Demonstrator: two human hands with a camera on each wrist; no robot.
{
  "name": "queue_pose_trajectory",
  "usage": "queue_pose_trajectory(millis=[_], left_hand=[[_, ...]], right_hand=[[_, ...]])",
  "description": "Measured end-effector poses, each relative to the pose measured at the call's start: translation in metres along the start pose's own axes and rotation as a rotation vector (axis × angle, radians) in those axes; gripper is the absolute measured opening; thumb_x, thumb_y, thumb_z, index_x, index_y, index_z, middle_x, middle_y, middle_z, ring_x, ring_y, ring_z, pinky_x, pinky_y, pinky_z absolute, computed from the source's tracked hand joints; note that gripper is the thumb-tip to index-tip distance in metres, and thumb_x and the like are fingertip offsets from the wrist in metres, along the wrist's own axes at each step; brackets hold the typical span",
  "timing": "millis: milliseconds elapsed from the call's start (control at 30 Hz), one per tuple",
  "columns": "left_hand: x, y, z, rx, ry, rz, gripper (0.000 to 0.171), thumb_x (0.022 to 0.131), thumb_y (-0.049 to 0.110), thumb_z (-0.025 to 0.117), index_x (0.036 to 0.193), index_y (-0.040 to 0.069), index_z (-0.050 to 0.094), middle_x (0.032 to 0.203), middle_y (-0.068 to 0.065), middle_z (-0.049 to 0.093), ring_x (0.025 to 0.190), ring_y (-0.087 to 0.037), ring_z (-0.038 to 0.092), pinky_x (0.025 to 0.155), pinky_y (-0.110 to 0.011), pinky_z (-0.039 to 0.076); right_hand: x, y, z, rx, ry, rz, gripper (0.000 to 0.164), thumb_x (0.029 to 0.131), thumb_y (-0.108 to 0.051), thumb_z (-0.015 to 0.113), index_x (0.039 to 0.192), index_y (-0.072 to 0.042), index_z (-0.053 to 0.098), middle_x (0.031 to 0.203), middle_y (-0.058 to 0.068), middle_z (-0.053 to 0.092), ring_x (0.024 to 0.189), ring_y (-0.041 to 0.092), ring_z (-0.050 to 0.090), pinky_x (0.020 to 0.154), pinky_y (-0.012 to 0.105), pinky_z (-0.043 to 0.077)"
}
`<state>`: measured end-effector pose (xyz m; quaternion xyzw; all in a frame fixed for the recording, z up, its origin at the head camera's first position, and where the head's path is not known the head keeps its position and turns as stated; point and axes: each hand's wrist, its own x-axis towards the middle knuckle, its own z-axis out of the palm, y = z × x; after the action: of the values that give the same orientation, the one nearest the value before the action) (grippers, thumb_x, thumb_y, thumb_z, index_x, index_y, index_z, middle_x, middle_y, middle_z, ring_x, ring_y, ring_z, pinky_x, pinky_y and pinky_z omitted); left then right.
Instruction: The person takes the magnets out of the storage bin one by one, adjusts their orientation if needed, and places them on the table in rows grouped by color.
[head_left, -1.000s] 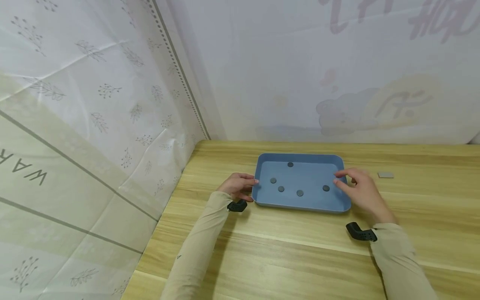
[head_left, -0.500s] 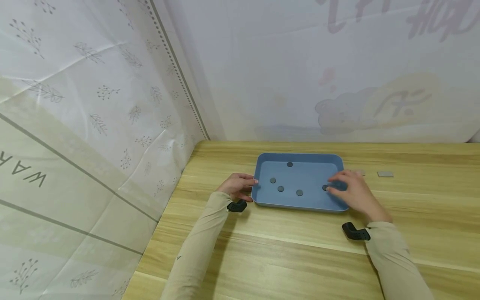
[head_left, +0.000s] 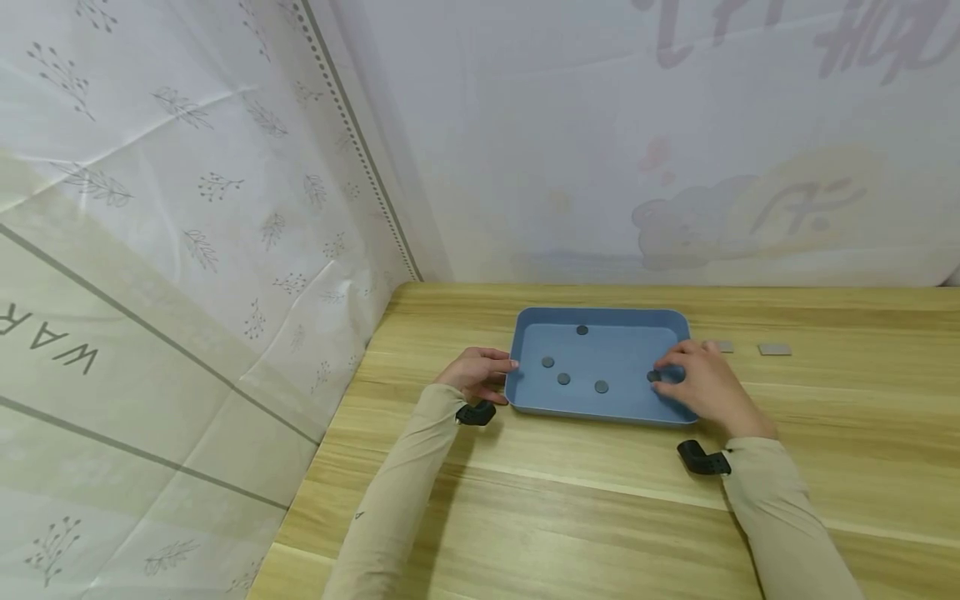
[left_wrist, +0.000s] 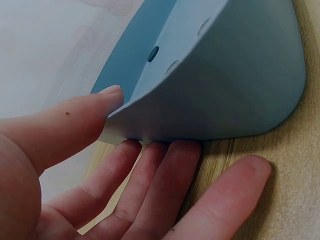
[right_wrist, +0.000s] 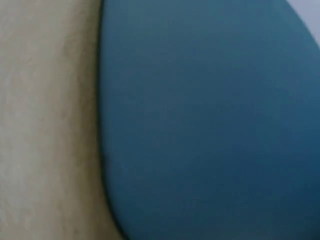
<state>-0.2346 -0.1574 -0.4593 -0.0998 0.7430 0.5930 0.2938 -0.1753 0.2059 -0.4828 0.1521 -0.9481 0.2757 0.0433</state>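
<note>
A shallow blue tray (head_left: 600, 416) lies on the wooden table with several small dark grey discs in it. My left hand (head_left: 477, 372) grips the tray's left side. In the left wrist view, the thumb (left_wrist: 113, 95) hooks over the rim while fingers (left_wrist: 175, 167) sit against the outer wall and its lower edge. My right hand (head_left: 705, 385) reaches over the right rim, thumb and index fingertips close on either side of the rightmost grey disc (head_left: 653, 377). Whether they pinch it, I cannot tell. Only the blue tray wall (right_wrist: 200, 120) and table show in the right wrist view.
Two flat grey rectangular pieces lie right of the tray: one piece (head_left: 774, 349) in full view, the other piece (head_left: 724, 347) partly behind the right hand. More discs, such as the rear disc (head_left: 582, 330), rest inside. Patterned cloth (head_left: 637, 167) hangs behind and left of the table (head_left: 570, 517).
My right hand has moved left and inward over the tray's right side, its fingertips coming to the rightmost disc. A second rectangular piece has come into view behind it. The left hand stays put.
</note>
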Motion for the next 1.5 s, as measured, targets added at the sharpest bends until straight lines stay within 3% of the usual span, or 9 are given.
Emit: queue_pose_trajectory(millis=[400,867,1333,1500], left_hand=[[-0.001,0.0041,0.0016,-0.014,0.009,0.0,0.046,0.089,0.015,0.07,0.129,0.0,0.055,0.12,-0.02,0.065,0.099,-0.028,0.068,0.069,-0.043,0.061],[-0.0008,0.0035,0.0011,-0.022,0.013,-0.01,0.045,0.088,0.015,0.071,0.129,0.0,0.056,0.12,-0.019,0.066,0.101,-0.028,0.068,0.068,-0.043,0.062],[-0.0016,0.0008,0.0005,0.005,-0.001,-0.002,0.046,0.09,0.017,0.069,0.13,0.0,0.056,0.123,-0.021,0.064,0.105,-0.031,0.067,0.071,-0.044,0.061],[-0.0015,0.0009,0.0002,0.011,-0.003,-0.003,0.046,0.09,0.017,0.069,0.13,0.0,0.056,0.123,-0.02,0.064,0.104,-0.03,0.067,0.07,-0.043,0.061]], right_hand=[[0.0007,-0.0024,0.0,-0.03,-0.013,0.011,0.024,0.083,-0.021,0.076,0.101,-0.005,0.075,0.112,0.02,0.06,0.098,0.035,0.044,0.075,0.04,0.035],[0.0018,-0.0052,0.0015,-0.063,0.013,-0.01,0.02,0.08,-0.018,0.078,0.095,-0.005,0.077,0.106,0.019,0.064,0.098,0.033,0.052,0.081,0.042,0.032],[0.0008,-0.0056,0.0027,-0.049,-0.01,0.04,0.015,0.081,-0.021,0.077,0.09,-0.008,0.078,0.111,0.02,0.061,0.098,0.036,0.047,0.077,0.044,0.038],[0.0006,-0.0064,0.0035,-0.04,-0.006,0.068,0.015,0.081,-0.022,0.078,0.089,-0.01,0.078,0.113,0.019,0.061,0.1,0.039,0.046,0.079,0.051,0.037]])
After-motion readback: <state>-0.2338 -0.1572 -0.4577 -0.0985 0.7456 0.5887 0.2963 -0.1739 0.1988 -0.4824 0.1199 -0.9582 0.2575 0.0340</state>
